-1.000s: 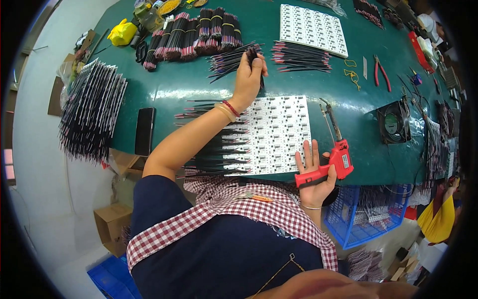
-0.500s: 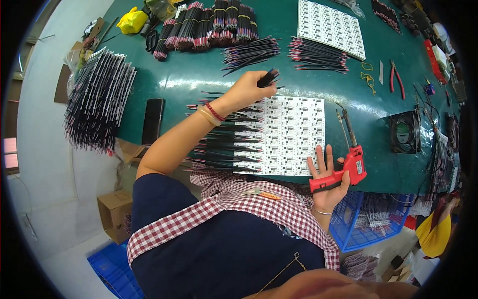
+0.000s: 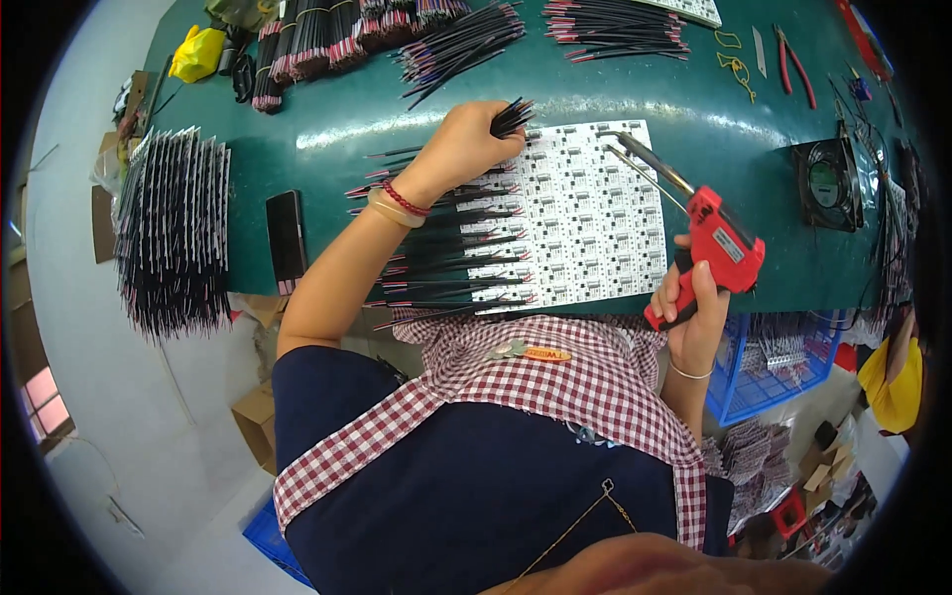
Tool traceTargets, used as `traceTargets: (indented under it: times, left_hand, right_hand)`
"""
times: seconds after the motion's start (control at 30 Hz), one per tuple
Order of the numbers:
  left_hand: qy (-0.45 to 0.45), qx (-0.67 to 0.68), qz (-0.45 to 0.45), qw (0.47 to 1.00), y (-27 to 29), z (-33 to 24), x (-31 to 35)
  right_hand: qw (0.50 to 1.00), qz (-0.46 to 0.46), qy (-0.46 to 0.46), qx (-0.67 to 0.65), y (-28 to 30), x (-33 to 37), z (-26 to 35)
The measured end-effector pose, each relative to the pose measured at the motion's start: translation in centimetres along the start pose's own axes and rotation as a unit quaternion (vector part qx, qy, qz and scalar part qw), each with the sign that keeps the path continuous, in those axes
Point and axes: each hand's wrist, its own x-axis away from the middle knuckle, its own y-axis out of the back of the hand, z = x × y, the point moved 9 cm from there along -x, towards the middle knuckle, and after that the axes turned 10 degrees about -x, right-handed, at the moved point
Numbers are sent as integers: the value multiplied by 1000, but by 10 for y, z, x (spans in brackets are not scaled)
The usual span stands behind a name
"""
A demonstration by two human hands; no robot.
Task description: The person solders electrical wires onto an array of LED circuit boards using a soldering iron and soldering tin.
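My left hand (image 3: 464,147) is closed round a small bunch of black wires (image 3: 513,118) above the top edge of a white circuit board panel (image 3: 595,223). In my right hand (image 3: 692,315) is a red soldering gun (image 3: 729,243), gripped by its handle. Its metal tip points up and left, over the panel's upper right part; I cannot tell whether it touches. Rows of black wires (image 3: 436,263) with reddish ends lie across the panel's left part and stick out past its left edge. My left wrist and forearm hide some of them.
Loose wires (image 3: 461,50) and banded wire bundles (image 3: 327,40) lie at the back. A stack of wired panels (image 3: 178,228) stands far left, beside a black phone (image 3: 286,238). Rightward are a black fan (image 3: 825,183) and red-handled pliers (image 3: 793,67). A blue crate (image 3: 739,382) sits below the table edge.
My right fingers, spread before, have closed round the soldering gun's handle. The gun's tip has swung left over the panel. My left hand still holds the wires; the whole view has shifted.
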Motion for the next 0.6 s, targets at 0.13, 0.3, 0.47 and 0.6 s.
traceTargets:
  times: [0.13,0.3,0.47,0.6]
  left_hand:
    - [-8,-43,-3,999,-3,2,-2]
    - [-26,-49,-9,998,2,0,-1]
    - [-7,-34,-18,999,5,2,2]
    - [-20,-121,-47,991,26,-2,6]
  right_hand:
    - [999,7,-4,39,-19,-7,-5]
    - [992,17,-22,123,-29,-14,-12]
    - [986,22,-29,160,-33,-19,-12]
    - [988,12,-35,150,-33,-18,-14]
